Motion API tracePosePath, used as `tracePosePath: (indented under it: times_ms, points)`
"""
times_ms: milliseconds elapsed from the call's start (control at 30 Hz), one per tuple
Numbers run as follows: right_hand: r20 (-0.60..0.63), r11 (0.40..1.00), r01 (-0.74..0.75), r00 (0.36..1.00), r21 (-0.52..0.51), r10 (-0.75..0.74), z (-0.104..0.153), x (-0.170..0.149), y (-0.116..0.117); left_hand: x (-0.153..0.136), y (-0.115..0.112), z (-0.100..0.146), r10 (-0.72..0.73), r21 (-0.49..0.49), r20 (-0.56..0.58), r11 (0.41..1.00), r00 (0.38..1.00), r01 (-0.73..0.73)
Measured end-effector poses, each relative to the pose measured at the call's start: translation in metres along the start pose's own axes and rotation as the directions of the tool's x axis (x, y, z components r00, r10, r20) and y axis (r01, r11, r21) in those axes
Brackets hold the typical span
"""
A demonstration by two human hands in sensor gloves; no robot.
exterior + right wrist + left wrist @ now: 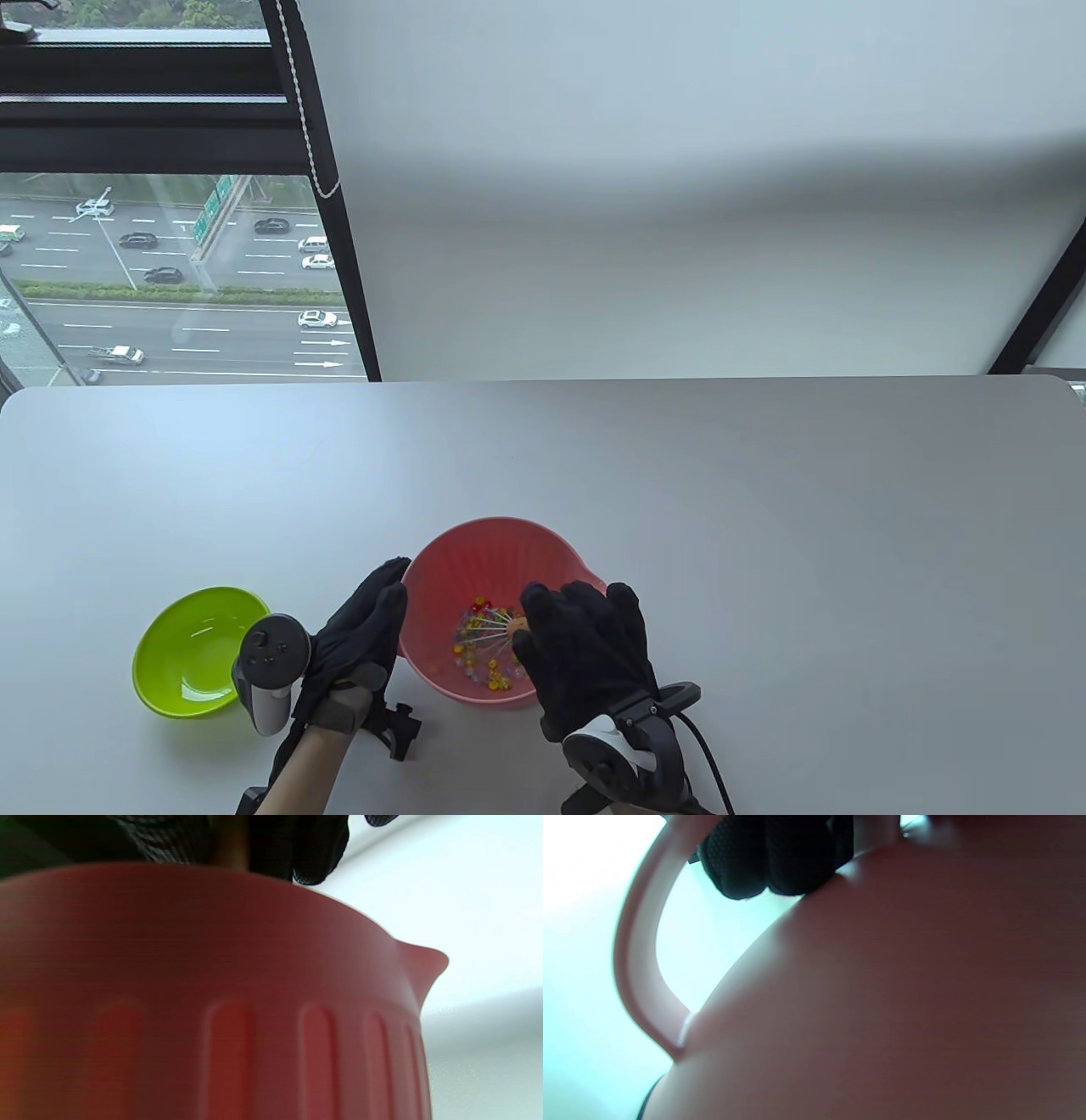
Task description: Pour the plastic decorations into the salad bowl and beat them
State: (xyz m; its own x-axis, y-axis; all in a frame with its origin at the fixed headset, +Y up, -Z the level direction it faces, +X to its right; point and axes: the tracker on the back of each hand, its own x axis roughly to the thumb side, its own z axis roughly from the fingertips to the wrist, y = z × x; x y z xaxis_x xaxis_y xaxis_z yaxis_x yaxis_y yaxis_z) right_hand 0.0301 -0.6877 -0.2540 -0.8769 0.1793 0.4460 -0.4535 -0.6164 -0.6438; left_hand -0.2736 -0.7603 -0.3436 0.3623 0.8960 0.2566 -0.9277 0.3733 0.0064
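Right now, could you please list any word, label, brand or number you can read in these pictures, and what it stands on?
None can be read.
Green road signs beyond the window: lettering too small.
Pink salad bowl, green bowl, gloves and trackers: no legible text.

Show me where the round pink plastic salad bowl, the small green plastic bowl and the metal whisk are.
Pink salad bowl [501, 543]: table view, far inner wall.
Green bowl [182, 624]: table view, inner wall.
Whisk [492, 626]: table view, wires.

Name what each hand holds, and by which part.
Right hand grips a wire whisk by its orange handle. Left hand steadies the pink plastic bowl's outer wall, fingers straight.
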Motion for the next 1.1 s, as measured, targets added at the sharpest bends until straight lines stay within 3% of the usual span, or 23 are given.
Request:
tracePosePath:
  times_ms: [533, 800, 1100]
  points:
    - [0.037, 0.994, -0.090, 0.995, -0.058, 0.092, -0.004, -0.003, -0.011, 0.000, 0.000, 0.000, 0.000, 0.000, 0.000, 1.000, 1.000, 0.000]
    - [-0.032, 0.997, -0.012, 0.999, -0.074, 0.009, -0.006, -0.011, -0.017, 0.000, 0.000, 0.000, 0.000, 0.000, 0.000, 1.000, 1.000, 0.000]
    - [-0.053, 0.999, 0.033, 0.998, -0.023, -0.034, -0.004, -0.008, -0.009, 0.000, 0.000, 0.000, 0.000, 0.000, 0.000, 1.000, 1.000, 0.000]
